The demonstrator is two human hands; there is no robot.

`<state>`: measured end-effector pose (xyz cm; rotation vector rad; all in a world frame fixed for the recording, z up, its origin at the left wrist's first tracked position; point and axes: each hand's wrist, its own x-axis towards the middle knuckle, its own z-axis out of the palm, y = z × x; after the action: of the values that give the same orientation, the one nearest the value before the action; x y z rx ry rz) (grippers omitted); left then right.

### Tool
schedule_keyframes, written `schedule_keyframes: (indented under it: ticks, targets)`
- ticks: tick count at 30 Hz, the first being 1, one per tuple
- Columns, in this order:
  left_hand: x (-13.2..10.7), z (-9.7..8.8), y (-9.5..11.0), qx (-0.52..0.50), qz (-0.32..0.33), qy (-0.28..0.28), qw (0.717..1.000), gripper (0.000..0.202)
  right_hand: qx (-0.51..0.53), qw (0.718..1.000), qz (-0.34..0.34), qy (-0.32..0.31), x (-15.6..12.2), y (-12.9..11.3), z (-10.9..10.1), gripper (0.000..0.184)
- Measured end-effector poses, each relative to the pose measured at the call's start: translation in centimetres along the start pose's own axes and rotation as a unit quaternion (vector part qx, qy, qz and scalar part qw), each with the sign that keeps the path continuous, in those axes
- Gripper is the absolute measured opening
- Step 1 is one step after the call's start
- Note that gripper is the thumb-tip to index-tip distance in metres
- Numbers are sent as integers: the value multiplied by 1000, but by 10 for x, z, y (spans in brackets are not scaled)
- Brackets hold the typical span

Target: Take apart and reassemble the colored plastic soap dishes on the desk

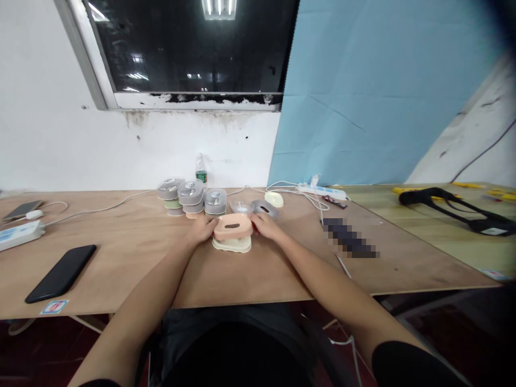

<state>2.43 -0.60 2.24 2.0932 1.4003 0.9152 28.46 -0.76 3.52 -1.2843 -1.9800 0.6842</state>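
Note:
A peach plastic soap dish (pixel 233 227) with a slot in its top sits on a cream ribbed base (pixel 231 244) on the wooden table (pixel 121 269). My left hand (pixel 203 228) grips the peach dish's left side, and my right hand (pixel 266 226) presses on its right side. Just behind stand several stacks of grey-lidded containers (pixel 192 196) with green, grey and peach pieces beneath their lids. A clear dish (pixel 242 206), a grey ring-shaped piece (pixel 265 209) and a cream lid (pixel 274 199) lie near my right hand.
A black phone (pixel 60 273) lies at the table's left, with a power strip (pixel 19 235) and another phone (pixel 22 210) beyond. A water bottle (pixel 201 169) stands at the wall. Another power strip (pixel 322 192), cables and a pixelated object (pixel 350 237) lie to the right.

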Motion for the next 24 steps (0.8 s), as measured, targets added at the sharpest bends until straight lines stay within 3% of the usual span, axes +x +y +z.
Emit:
schedule_keyframes:
  ticks: [2, 5, 14, 18, 24]
  targets:
    - [3, 2, -6, -5, -28, -25, 999, 41, 16, 998, 27, -54, -1, -1, 1, 56]
    - [6, 5, -12, -8, -37, -28, 999, 38, 31, 995, 29, -87, -3, -3, 2, 53]
    - [4, 6, -11, 77, 15, -70, 994, 43, -26, 982, 41, -180, 1, 13, 2, 47]
    - [4, 7, -9, 99, 51, -88, 990, 41, -38, 980, 53, -190, 3, 14, -1, 47]
    - [0, 10, -4, 135, 48, -94, 985, 41, -64, 978, 50, -194, 3, 11, -6, 41]
